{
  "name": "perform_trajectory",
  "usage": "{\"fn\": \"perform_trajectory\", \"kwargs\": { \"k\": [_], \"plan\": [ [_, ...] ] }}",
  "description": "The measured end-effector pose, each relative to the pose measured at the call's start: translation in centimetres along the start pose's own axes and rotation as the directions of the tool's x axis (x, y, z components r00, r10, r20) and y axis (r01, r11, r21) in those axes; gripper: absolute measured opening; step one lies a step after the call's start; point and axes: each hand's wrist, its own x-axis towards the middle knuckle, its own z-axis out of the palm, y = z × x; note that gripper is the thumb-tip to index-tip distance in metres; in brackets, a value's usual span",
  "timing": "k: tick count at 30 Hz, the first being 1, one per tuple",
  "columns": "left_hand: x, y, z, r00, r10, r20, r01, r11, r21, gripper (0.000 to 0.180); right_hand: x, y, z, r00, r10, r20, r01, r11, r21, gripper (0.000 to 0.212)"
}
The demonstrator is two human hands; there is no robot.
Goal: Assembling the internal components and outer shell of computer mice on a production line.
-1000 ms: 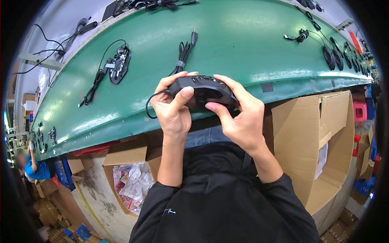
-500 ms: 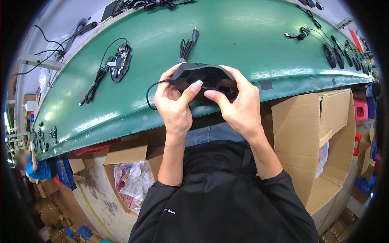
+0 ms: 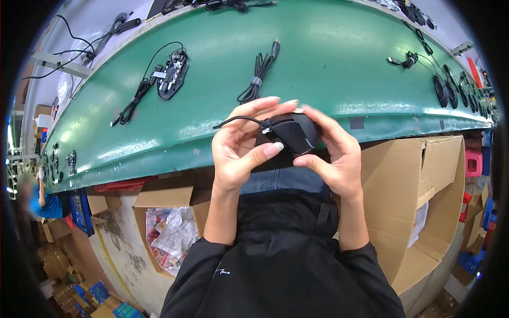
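Both hands hold a black computer mouse (image 3: 292, 132) above the near edge of the green bench (image 3: 212, 85). My left hand (image 3: 238, 151) grips the end where the cable comes out, thumb pressed on its lower side. The fingers of my right hand (image 3: 336, 153) curl round the other end, with the thumb at its lower edge. The mouse's bundled cable (image 3: 257, 77), tied with a grey band, lies on the bench just beyond my hands. An opened mouse with its inner parts showing (image 3: 172, 74) lies to the left, its tied cable (image 3: 135, 100) beside it.
Several black mice (image 3: 445, 90) with cables line the bench at right. A large open cardboard box (image 3: 387, 196) stands at my right; a smaller one with plastic bags (image 3: 172, 233) stands at my left. A person in blue (image 3: 45, 199) works at the far left.
The mouse has been turned in my hands, so its cable end now faces up and left. Both hands have come slightly lower and to the right in view.
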Motion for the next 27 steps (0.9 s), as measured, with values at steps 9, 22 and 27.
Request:
{"fn": "perform_trajectory", "kwargs": {
  "k": [9,22,27],
  "plan": [
    [-0.8,1.4,0.7,0.984,0.176,-0.001,-0.169,0.948,0.268,0.031,0.4,-0.3,0.3,0.925,-0.377,0.049,0.369,0.858,-0.356,0.062],
    [-0.7,-1.0,-0.1,0.960,0.281,-0.018,-0.256,0.896,0.363,0.019,0.1,-0.7,2.1,0.938,-0.344,-0.046,0.281,0.828,-0.485,0.049],
    [-0.7,-0.5,-1.3,0.970,0.217,0.110,-0.242,0.916,0.319,0.025,0.0,-0.2,2.3,0.938,-0.346,-0.033,0.293,0.839,-0.458,0.050]
  ]
}}
